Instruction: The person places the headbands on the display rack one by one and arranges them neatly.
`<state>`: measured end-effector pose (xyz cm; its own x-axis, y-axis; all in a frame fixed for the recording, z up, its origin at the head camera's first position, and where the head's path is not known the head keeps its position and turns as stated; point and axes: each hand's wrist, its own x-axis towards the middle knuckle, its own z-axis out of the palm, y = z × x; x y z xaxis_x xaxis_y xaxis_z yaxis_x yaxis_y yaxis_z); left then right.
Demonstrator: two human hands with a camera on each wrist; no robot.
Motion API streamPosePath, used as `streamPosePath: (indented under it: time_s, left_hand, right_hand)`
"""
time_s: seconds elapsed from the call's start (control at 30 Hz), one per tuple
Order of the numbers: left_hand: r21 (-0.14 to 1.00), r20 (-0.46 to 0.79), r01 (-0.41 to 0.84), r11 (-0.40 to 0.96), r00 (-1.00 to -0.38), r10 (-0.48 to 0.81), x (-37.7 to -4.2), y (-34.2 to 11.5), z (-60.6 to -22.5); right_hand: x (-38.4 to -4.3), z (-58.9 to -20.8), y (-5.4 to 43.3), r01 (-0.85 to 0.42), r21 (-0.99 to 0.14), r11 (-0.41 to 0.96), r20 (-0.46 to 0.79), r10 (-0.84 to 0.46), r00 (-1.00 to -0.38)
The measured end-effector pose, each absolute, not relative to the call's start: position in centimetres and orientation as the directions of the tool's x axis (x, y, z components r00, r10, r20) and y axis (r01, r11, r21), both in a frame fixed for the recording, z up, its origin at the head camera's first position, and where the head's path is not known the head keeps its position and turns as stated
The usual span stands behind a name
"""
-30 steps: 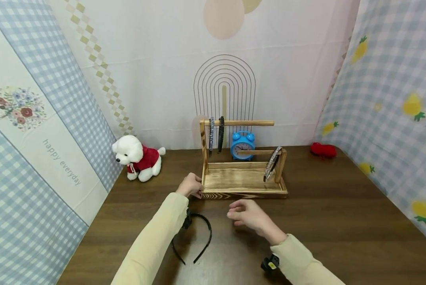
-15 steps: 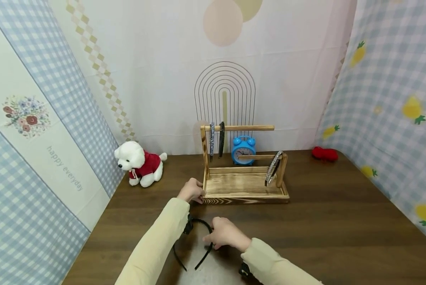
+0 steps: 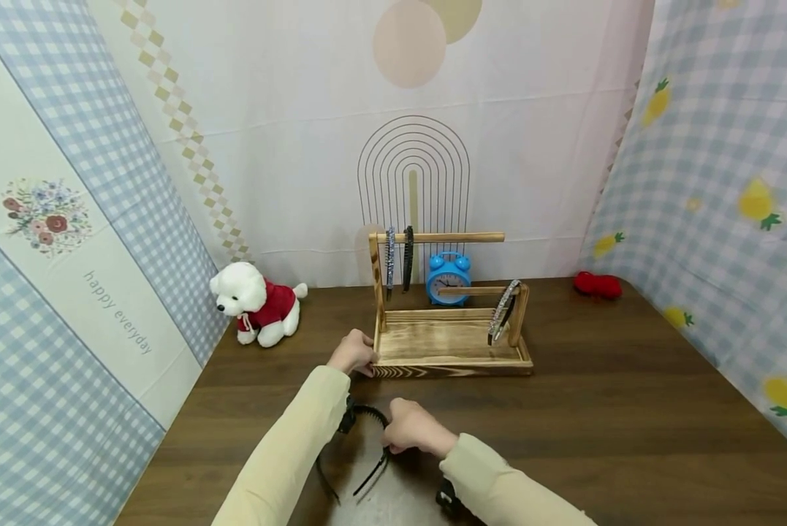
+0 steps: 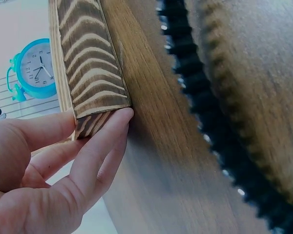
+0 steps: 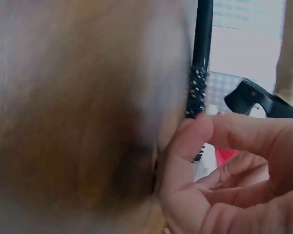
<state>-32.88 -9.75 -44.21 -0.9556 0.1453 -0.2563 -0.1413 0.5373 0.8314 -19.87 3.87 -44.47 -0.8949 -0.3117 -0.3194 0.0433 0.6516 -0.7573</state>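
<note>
My left hand (image 3: 352, 352) grips the front left corner of a wooden headband stand (image 3: 452, 371); in the left wrist view its fingers and thumb hold the striped end of the base (image 4: 93, 63). In front of the stand, my right hand (image 3: 416, 427) pinches the right side of a black toothed headband (image 3: 375, 413). That headband's free end is lifted slightly above the table. In the right wrist view, sparkly stones on the headband (image 5: 197, 87) show just beyond the pinching fingertips. My left wrist covers part of its left side in the head view.
Blue glittery (image 3: 389, 256) and black (image 3: 408, 257) headbands hang on the stand's upper bar, and a silvery one (image 3: 501, 310) on the lower bar. Behind stands a blue alarm clock (image 3: 449, 277). A white toy dog (image 3: 258, 303) sits left, a red object (image 3: 597, 285) right.
My right hand has moved left and down to the black headband and pinched it; the headband's right end has risen slightly. My left hand has stayed at the stand's corner.
</note>
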Motion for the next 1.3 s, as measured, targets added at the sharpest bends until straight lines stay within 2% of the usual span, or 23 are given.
streamPosePath:
  time_s: [0.1,0.2,0.6,1.03,1.3]
  left_hand:
    - [0.83,-0.253,-0.137,0.54,-0.957,0.145,-32.9,-9.8,-44.3]
    - [0.831,-0.252,-0.136,0.539,-0.957,0.147,-32.9,-9.8,-44.3]
    - [0.828,-0.228,-0.11,0.55,-0.962,0.151,-32.8,-9.6,-44.4]
    - [0.812,-0.2,-0.082,0.577,-0.969,0.143,-32.7,-9.7,-44.3]
    - [0.775,-0.197,-0.07,0.628,-0.971,0.135,-32.9,-9.8,-44.3]
  right_hand:
    - [-20.0,-44.6,4.3,0.152,-0.846,0.511,-0.367,-0.352,-0.861]
    - [-20.1,-45.0,4.8,0.228,-0.886,0.405,-0.391,-0.384,-0.836]
    - [-20.5,-45.9,6.7,0.298,-0.947,0.121,-0.319,-0.483,-0.815]
    - [-20.3,-45.0,9.0,0.169,-0.981,0.093,-0.193,-0.467,-0.863]
    - [-20.1,-44.0,10.4,0.006,-0.983,0.184,-0.08,-0.398,-0.914]
